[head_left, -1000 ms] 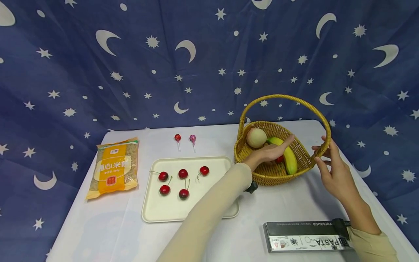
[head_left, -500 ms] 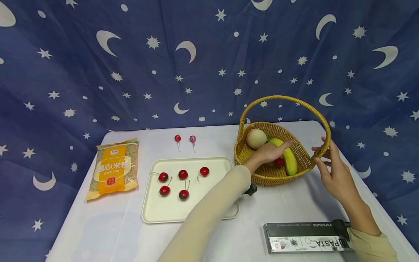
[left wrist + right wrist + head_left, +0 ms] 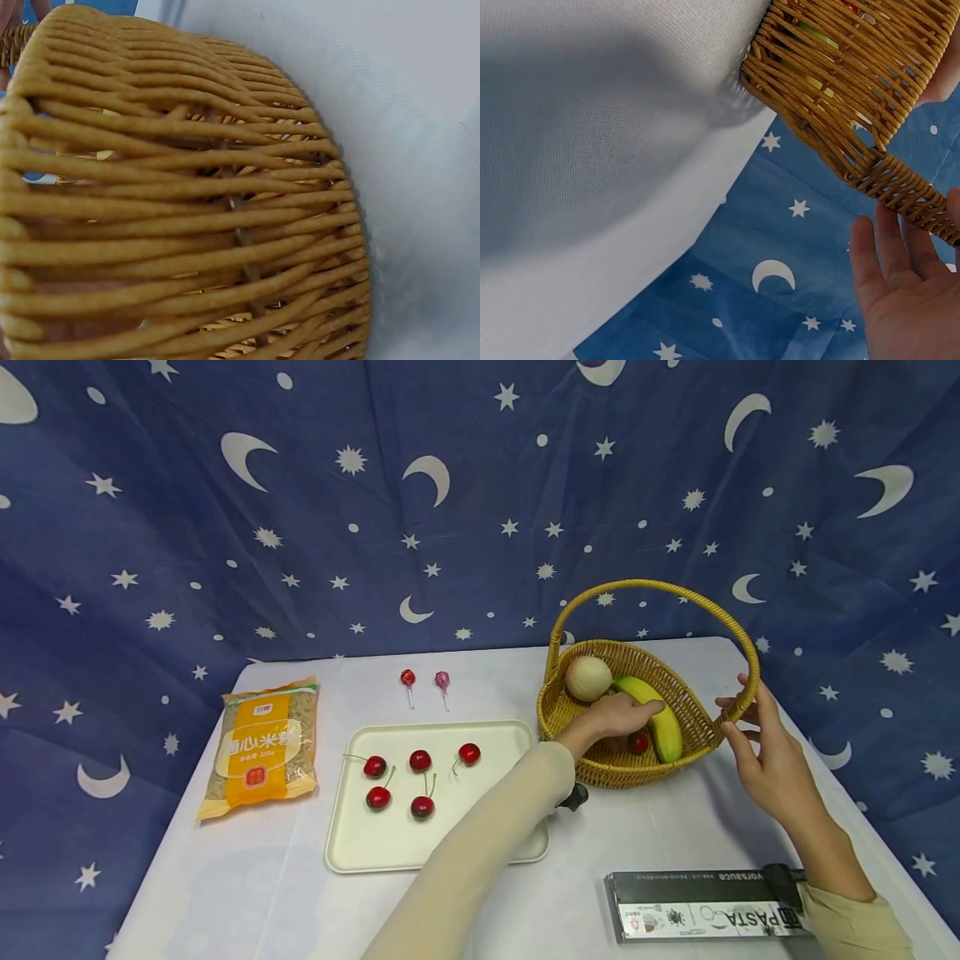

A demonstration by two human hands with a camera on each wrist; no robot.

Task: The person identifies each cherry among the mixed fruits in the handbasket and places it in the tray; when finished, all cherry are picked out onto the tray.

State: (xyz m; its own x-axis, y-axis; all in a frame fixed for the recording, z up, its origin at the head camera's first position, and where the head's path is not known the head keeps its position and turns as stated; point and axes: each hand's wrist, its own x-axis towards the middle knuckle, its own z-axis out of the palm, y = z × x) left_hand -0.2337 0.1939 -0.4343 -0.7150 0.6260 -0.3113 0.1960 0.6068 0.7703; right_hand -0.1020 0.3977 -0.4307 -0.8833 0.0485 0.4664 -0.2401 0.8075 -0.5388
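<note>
My left hand (image 3: 617, 716) reaches over the near-left rim into a yellow wicker basket (image 3: 622, 777), thumb pointing right toward a banana (image 3: 667, 733). Its other fingers are mostly hidden, so whether they hold anything is unclear. Just below that hand lies a small round red fruit (image 3: 638, 743). A pale round fruit, like a peach (image 3: 588, 678), sits at the basket's back left. At the right side, my right hand (image 3: 772, 768) holds the foot of the basket's handle (image 3: 738, 639), thumb in front and fingers behind. In the left wrist view, the basket wall (image 3: 172, 195) blocks the fingers.
Several cherries (image 3: 422, 807) lie on a cream tray (image 3: 495, 852). Two lollipops (image 3: 407, 677) are behind it. At left is an orange food bag (image 3: 258, 747). A pasta box (image 3: 697, 906) lies in front of the basket, partly under the right forearm.
My left hand has turned over inside the basket, and its thumb has swung lower over the banana. More of the red fruit now shows. The right hand and basket stay put.
</note>
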